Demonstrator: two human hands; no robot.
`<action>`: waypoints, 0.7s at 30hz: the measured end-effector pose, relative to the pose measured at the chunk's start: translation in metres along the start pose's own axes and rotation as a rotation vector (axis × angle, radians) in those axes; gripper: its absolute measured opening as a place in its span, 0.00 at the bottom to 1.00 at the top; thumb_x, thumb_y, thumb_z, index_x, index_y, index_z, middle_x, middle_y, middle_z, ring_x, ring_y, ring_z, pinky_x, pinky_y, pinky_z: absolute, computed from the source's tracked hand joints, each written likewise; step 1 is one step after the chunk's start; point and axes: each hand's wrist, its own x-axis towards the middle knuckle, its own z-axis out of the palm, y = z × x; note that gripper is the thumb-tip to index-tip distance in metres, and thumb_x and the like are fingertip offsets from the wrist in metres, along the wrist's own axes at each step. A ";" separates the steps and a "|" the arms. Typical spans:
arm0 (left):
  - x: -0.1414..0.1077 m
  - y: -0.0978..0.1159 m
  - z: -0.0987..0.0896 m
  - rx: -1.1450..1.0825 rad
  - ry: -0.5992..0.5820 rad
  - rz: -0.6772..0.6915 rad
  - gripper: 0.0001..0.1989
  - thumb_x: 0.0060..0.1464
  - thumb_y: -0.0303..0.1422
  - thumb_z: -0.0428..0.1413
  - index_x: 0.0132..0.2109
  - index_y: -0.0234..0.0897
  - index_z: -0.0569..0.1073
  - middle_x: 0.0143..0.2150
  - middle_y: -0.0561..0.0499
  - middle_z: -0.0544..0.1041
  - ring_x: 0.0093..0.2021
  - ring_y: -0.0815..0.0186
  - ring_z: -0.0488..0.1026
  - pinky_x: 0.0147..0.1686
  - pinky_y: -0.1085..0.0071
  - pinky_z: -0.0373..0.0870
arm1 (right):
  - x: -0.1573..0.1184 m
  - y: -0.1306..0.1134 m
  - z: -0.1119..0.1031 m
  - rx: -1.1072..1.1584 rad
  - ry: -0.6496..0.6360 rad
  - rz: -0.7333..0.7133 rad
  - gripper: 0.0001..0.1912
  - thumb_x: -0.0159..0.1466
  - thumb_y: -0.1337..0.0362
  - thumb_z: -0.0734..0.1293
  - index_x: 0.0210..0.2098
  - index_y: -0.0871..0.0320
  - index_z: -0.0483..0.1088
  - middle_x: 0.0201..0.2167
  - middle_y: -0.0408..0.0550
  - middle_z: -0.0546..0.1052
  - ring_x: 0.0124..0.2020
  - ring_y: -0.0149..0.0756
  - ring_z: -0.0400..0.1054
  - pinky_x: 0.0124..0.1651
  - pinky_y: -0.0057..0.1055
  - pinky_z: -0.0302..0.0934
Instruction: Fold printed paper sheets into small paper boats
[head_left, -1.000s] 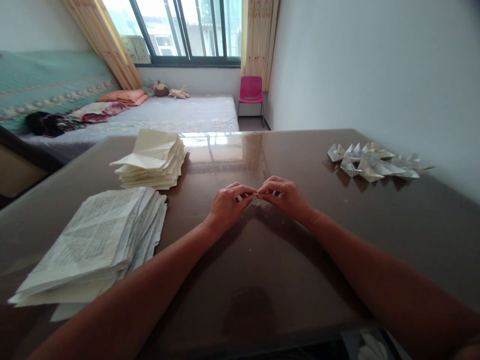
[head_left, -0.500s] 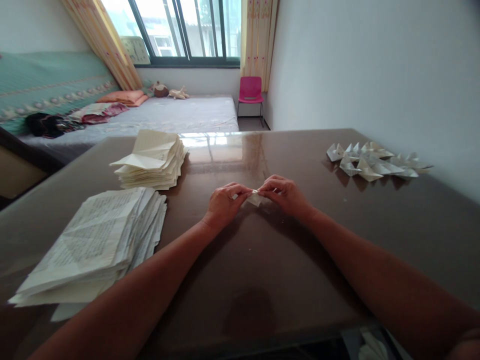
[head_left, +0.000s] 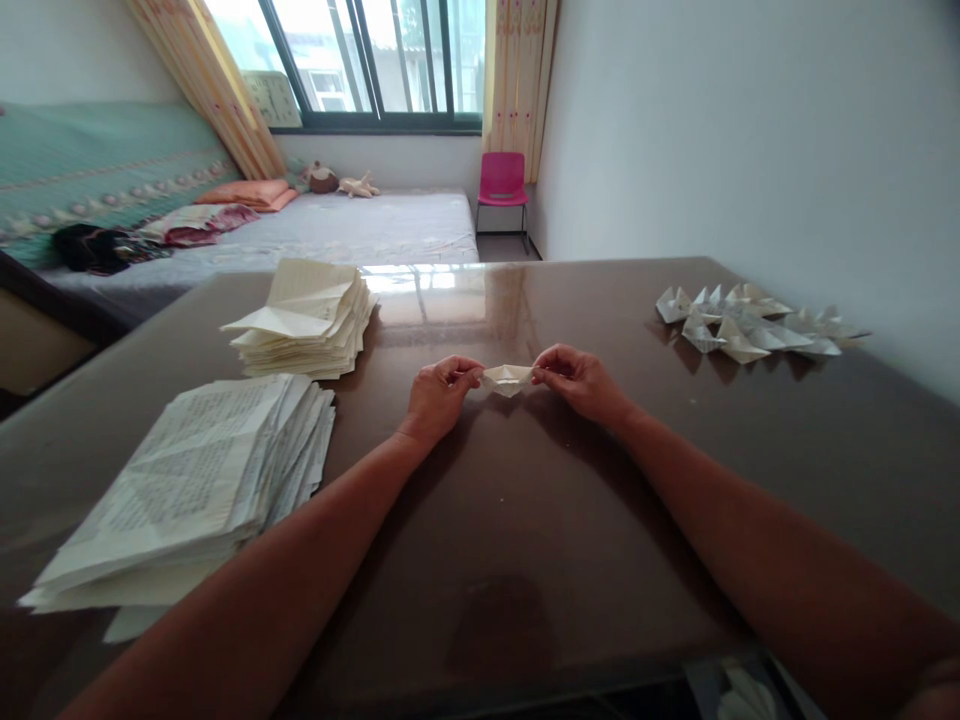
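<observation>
A small cream paper boat (head_left: 509, 380) is held over the middle of the brown glossy table (head_left: 502, 560). My left hand (head_left: 442, 393) pinches its left tip between thumb and fingers. Its right tip is pinched the same way by my right hand (head_left: 579, 380). The boat is spread out wide, its middle facing up and its base pointing down towards the tabletop. Whether it touches the table I cannot tell.
Several folded paper boats (head_left: 750, 320) stand in a cluster at the far right. Left of my hands lie a stack of cream paper (head_left: 300, 320) and, nearer, a stack of written sheets (head_left: 180, 480). Beyond the table are a bed (head_left: 405, 220) and a pink chair (head_left: 502, 180).
My hands have moved apart, left and right. The paper between them, earlier a small bunched piece mostly covered by fingers, is now drawn out into a boat shape.
</observation>
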 end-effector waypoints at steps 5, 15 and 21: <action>0.004 -0.006 -0.001 -0.045 0.022 -0.030 0.15 0.51 0.43 0.57 0.36 0.35 0.76 0.27 0.50 0.78 0.28 0.67 0.74 0.28 0.73 0.69 | 0.000 0.002 -0.004 -0.069 0.019 0.008 0.11 0.58 0.56 0.69 0.32 0.58 0.70 0.29 0.44 0.74 0.29 0.30 0.68 0.33 0.27 0.62; 0.004 -0.007 -0.005 0.085 -0.014 0.010 0.12 0.54 0.40 0.55 0.35 0.35 0.75 0.28 0.51 0.78 0.28 0.68 0.73 0.31 0.73 0.67 | -0.001 -0.003 -0.019 -0.240 -0.065 0.073 0.07 0.56 0.60 0.68 0.29 0.59 0.70 0.38 0.46 0.77 0.28 0.30 0.69 0.32 0.27 0.64; -0.007 0.002 0.002 0.232 -0.050 0.086 0.09 0.57 0.37 0.53 0.36 0.39 0.75 0.31 0.53 0.80 0.32 0.67 0.74 0.34 0.72 0.66 | -0.004 -0.012 -0.011 -0.386 -0.055 -0.067 0.11 0.56 0.65 0.66 0.40 0.55 0.70 0.43 0.47 0.76 0.45 0.38 0.69 0.47 0.36 0.64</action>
